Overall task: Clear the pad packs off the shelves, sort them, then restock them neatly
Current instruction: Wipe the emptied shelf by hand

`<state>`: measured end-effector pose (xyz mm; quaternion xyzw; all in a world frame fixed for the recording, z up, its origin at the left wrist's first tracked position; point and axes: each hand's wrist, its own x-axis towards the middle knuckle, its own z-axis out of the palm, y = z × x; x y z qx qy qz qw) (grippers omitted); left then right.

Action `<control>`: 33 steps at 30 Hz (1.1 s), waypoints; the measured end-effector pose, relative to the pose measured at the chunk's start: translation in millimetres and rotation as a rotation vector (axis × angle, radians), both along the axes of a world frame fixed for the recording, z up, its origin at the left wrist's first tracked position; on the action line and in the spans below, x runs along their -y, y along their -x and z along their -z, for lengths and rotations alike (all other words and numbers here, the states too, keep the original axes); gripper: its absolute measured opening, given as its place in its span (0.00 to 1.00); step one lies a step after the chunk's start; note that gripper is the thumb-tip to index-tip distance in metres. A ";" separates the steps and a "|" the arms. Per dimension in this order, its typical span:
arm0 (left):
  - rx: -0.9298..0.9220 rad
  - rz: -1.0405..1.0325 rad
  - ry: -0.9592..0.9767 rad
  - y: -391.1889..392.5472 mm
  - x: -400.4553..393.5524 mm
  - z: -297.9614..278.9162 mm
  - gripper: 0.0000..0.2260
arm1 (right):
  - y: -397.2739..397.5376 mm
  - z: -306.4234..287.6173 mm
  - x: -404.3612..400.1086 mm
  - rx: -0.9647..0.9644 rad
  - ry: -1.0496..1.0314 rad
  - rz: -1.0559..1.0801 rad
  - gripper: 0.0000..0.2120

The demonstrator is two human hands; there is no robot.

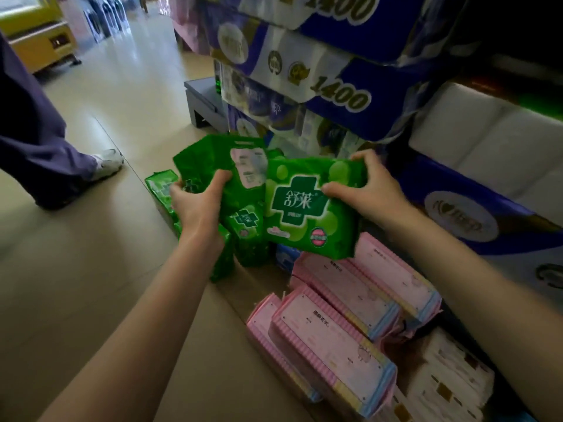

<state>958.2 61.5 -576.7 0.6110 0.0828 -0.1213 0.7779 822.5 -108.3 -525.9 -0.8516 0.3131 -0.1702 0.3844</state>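
My left hand (198,202) grips a green pad pack (213,166) held above a cluster of other green packs (161,193) standing on the floor. My right hand (365,184) grips the upper right edge of a second green pad pack (304,208) with a white cross logo, lifted and tilted. The two held packs touch in the middle. Below them lie several pink pad packs (335,336) stacked flat on the floor, and a blue pack (286,257) shows partly behind them. White packs (451,379) lie at the lower right.
Large blue and white tissue bundles (335,71) are stacked on the right, close to my right hand. A grey low platform (204,102) stands behind. A person's trouser leg and white shoe (106,166) stand on the beige floor at the left. A yellow cabinet (39,35) is far left.
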 end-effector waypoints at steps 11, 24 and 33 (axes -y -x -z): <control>0.087 -0.263 -0.248 -55.8 -53.3 62.5 0.40 | -107.9 94.6 -53.3 -0.042 0.142 0.007 0.26; 0.092 0.018 -0.033 -61.1 -82.8 71.7 0.15 | -133.8 97.4 -38.8 -0.150 0.344 -0.102 0.24; 0.043 0.681 0.361 -56.8 -103.0 37.1 0.10 | -79.8 66.1 -23.0 0.039 -0.753 -0.395 0.37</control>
